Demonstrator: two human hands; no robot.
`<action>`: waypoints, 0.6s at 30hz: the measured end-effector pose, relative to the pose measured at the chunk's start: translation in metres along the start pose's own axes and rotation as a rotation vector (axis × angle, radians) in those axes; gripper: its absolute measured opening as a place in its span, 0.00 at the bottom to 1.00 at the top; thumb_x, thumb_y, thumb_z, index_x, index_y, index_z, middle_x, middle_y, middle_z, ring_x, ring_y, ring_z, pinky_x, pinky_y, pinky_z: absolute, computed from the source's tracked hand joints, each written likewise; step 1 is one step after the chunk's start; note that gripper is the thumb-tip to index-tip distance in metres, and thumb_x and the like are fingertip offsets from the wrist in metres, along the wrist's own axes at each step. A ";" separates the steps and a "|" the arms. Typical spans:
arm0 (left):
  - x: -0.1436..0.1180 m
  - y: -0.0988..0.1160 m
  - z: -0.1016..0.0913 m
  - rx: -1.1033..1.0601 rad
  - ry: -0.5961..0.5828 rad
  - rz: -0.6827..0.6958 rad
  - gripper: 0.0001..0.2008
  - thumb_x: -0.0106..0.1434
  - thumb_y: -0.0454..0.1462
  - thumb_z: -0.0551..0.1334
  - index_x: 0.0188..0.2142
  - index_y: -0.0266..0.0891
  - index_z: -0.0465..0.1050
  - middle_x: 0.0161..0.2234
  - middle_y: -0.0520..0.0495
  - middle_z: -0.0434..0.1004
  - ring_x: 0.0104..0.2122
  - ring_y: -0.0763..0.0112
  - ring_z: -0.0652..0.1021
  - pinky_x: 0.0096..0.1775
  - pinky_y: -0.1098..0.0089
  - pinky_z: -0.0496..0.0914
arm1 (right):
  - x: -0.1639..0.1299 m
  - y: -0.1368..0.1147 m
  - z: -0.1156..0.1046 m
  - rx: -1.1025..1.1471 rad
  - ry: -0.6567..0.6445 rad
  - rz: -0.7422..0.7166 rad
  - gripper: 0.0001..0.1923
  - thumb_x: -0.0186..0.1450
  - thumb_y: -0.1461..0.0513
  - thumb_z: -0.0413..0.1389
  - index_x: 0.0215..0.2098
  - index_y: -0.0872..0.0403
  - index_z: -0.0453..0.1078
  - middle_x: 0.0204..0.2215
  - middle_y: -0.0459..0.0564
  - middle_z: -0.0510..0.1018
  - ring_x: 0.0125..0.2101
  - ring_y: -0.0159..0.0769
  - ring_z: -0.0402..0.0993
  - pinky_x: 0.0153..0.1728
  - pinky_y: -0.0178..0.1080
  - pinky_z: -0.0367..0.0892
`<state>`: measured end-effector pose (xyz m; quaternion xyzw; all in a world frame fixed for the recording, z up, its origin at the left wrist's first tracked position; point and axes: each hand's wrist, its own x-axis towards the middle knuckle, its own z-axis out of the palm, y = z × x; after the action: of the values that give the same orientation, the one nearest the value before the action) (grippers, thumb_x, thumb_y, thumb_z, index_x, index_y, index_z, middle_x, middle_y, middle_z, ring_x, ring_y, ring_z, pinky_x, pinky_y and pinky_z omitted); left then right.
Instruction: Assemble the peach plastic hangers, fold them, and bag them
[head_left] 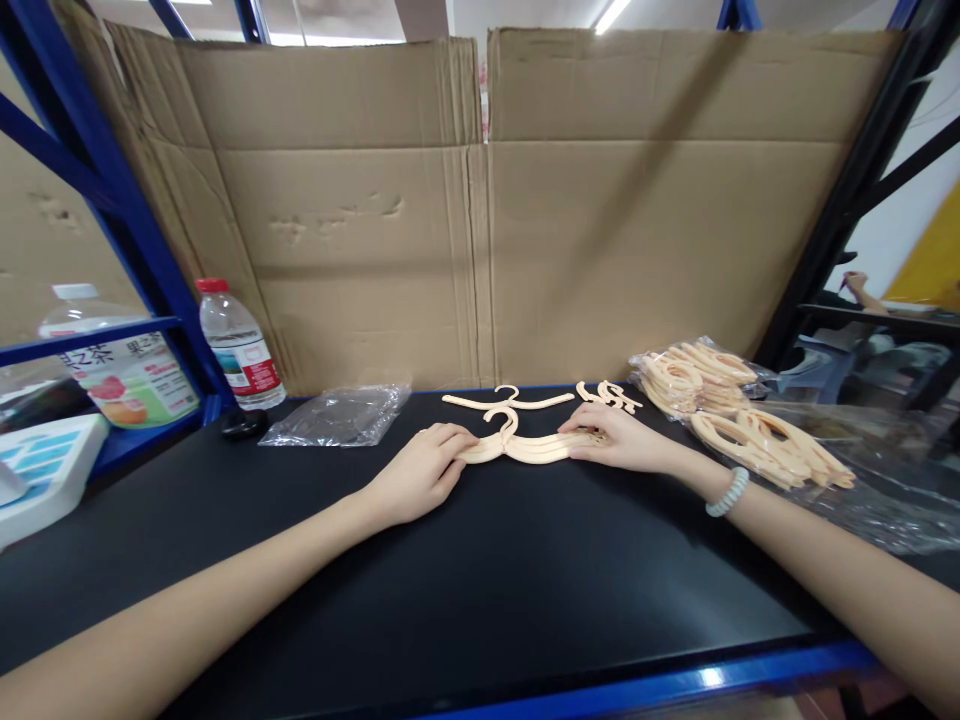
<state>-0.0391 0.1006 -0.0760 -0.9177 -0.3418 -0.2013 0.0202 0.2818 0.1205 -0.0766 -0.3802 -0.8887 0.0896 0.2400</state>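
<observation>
A small stack of cream plastic hangers [525, 446] lies flat on the black table top [480, 580] in the middle. My left hand [421, 473] grips the stack's left end, fingers curled over it. My right hand [619, 438], with a pale bead bracelet on the wrist, holds the right end. A single hanger [508, 401] lies just behind the stack. Some small loose hanger pieces [611, 396] lie to its right.
Bagged and loose hangers [739, 415] are piled at the right on clear plastic. An empty clear bag [337, 415], a black cap [244, 424] and a water bottle [240, 345] stand at the back left. Cardboard sheets [480, 210] wall the back. Blue shelf posts flank the table.
</observation>
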 end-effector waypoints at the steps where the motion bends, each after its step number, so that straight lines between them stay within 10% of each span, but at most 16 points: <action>1: 0.000 0.000 0.001 -0.009 0.004 -0.003 0.14 0.65 0.32 0.50 0.49 0.38 0.67 0.47 0.42 0.71 0.47 0.62 0.71 0.50 0.58 0.66 | 0.000 0.000 0.000 -0.002 0.006 -0.002 0.17 0.61 0.54 0.57 0.45 0.55 0.72 0.40 0.55 0.75 0.40 0.42 0.71 0.43 0.44 0.67; 18: -0.001 0.006 0.000 -0.009 0.069 -0.058 0.05 0.60 0.30 0.53 0.35 0.40 0.61 0.42 0.43 0.69 0.41 0.62 0.71 0.43 0.61 0.68 | 0.000 -0.001 0.001 -0.015 0.011 -0.010 0.17 0.62 0.53 0.56 0.45 0.55 0.72 0.39 0.55 0.74 0.40 0.42 0.70 0.43 0.45 0.66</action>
<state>-0.0363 0.0953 -0.0759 -0.9000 -0.3667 -0.2347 0.0221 0.2809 0.1198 -0.0769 -0.3781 -0.8899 0.0795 0.2425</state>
